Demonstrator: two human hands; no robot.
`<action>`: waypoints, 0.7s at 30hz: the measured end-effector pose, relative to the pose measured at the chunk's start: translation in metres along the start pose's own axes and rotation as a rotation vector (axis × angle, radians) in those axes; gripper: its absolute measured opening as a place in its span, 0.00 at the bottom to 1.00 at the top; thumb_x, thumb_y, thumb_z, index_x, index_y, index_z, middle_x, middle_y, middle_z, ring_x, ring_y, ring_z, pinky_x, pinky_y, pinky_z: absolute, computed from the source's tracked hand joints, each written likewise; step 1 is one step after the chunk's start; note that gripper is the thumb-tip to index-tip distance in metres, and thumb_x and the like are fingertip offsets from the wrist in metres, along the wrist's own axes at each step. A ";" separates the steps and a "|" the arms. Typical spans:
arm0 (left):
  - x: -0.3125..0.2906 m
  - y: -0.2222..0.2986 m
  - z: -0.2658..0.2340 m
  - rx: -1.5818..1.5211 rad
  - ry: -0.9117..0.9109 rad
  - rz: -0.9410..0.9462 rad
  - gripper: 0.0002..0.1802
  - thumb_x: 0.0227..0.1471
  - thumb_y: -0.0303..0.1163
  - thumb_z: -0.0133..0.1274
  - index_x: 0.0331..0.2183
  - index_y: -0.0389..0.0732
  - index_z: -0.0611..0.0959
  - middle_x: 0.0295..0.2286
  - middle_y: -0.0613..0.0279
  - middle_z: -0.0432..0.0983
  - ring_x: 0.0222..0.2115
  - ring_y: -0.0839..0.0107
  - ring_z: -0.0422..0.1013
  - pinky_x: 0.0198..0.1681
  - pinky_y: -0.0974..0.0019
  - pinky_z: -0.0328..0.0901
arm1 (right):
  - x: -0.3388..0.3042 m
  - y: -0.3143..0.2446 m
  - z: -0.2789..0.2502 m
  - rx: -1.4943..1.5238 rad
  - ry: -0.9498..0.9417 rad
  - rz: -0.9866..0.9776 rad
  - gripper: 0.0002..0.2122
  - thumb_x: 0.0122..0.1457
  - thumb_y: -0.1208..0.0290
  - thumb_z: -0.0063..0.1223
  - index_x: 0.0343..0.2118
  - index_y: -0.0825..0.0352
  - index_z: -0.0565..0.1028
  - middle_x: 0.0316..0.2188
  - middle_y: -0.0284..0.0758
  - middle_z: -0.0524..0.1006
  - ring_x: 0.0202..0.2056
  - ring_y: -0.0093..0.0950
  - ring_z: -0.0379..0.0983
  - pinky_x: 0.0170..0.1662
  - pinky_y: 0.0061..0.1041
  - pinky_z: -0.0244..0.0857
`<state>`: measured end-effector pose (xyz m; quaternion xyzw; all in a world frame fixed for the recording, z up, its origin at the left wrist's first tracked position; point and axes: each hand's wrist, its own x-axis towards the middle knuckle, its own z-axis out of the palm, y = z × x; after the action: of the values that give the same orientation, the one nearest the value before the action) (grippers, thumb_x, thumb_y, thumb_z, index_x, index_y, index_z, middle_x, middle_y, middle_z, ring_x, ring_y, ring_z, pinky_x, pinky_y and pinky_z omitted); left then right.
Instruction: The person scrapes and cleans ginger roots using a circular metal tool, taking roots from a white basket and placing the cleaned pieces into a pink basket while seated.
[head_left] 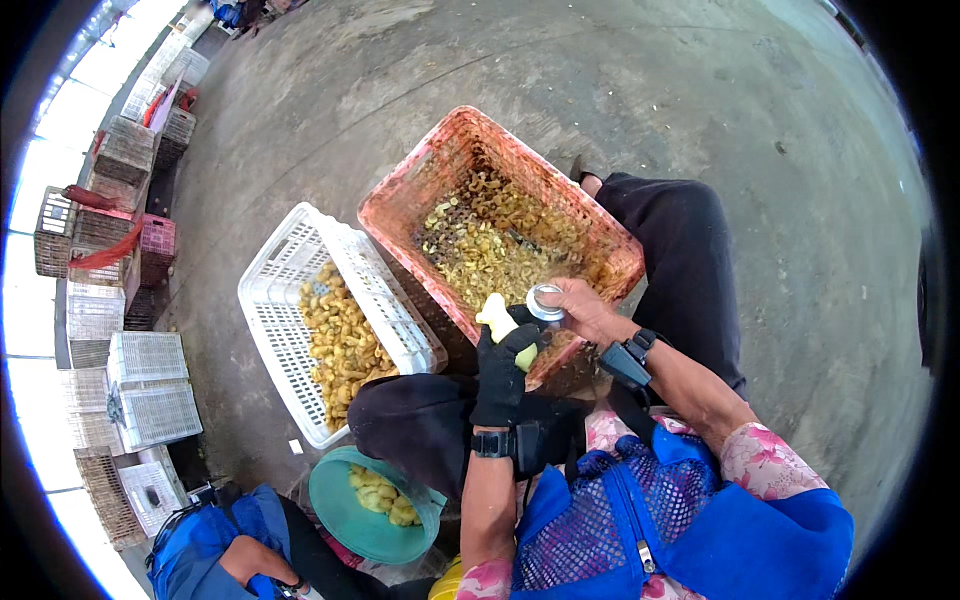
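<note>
My left hand [497,378], in a black glove, grips a pale yellow-green peeled root [497,316], knobby like ginger. Close beside it, my bare right hand [588,308] holds a round, silver, ring-shaped tool [545,290] with its fingers closed on the side. Whether the tool touches the root I cannot tell. Both hands are over the near edge of a stained red plastic crate [405,190]. Loose yellow and brown peelings [490,262] cover the crate's bottom.
To the left stands a white basket [275,265] with many brownish-yellow roots [345,340]. A green basin [335,510] with pale peeled pieces [385,497] is near my left knee. Another person's arm [255,558] shows at lower left. Stacked crates [150,385] line the far left.
</note>
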<state>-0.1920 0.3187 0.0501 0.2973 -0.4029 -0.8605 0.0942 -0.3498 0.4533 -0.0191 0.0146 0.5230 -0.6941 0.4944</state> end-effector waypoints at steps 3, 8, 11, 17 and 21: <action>-0.003 0.002 0.007 -0.098 -0.069 -0.029 0.30 0.58 0.22 0.65 0.62 0.32 0.80 0.50 0.53 0.86 0.48 0.62 0.84 0.54 0.59 0.79 | -0.013 -0.024 0.011 -0.245 0.064 -0.154 0.11 0.69 0.68 0.68 0.48 0.71 0.84 0.38 0.32 0.86 0.37 0.21 0.81 0.42 0.25 0.75; 0.009 -0.007 0.009 0.038 -0.115 0.025 0.32 0.58 0.19 0.67 0.63 0.34 0.79 0.50 0.56 0.86 0.48 0.65 0.84 0.53 0.62 0.79 | -0.038 -0.068 0.041 -0.541 0.080 -0.393 0.12 0.70 0.63 0.65 0.43 0.69 0.82 0.35 0.29 0.82 0.34 0.17 0.77 0.35 0.23 0.72; 0.015 -0.016 0.003 0.040 -0.136 0.015 0.31 0.58 0.19 0.69 0.62 0.35 0.80 0.48 0.57 0.86 0.45 0.66 0.85 0.48 0.64 0.80 | -0.039 -0.074 0.047 -0.555 0.022 -0.361 0.12 0.69 0.62 0.66 0.42 0.68 0.82 0.34 0.28 0.81 0.34 0.16 0.76 0.33 0.23 0.71; 0.020 -0.025 0.008 0.146 -0.102 0.008 0.26 0.54 0.21 0.69 0.56 0.34 0.85 0.45 0.58 0.88 0.43 0.67 0.85 0.47 0.64 0.79 | -0.020 -0.066 0.030 -0.716 -0.025 -0.392 0.12 0.68 0.64 0.68 0.40 0.70 0.83 0.31 0.33 0.82 0.33 0.21 0.77 0.36 0.30 0.72; 0.023 -0.032 -0.007 0.154 -0.076 0.048 0.24 0.53 0.19 0.70 0.53 0.35 0.85 0.44 0.57 0.89 0.39 0.68 0.85 0.43 0.64 0.79 | 0.002 -0.073 0.002 -0.991 0.062 -0.605 0.12 0.65 0.64 0.66 0.39 0.71 0.84 0.32 0.39 0.84 0.34 0.26 0.80 0.38 0.34 0.73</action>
<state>-0.2039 0.3261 0.0129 0.2611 -0.4783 -0.8350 0.0765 -0.4006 0.4478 0.0326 -0.3482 0.7808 -0.4759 0.2063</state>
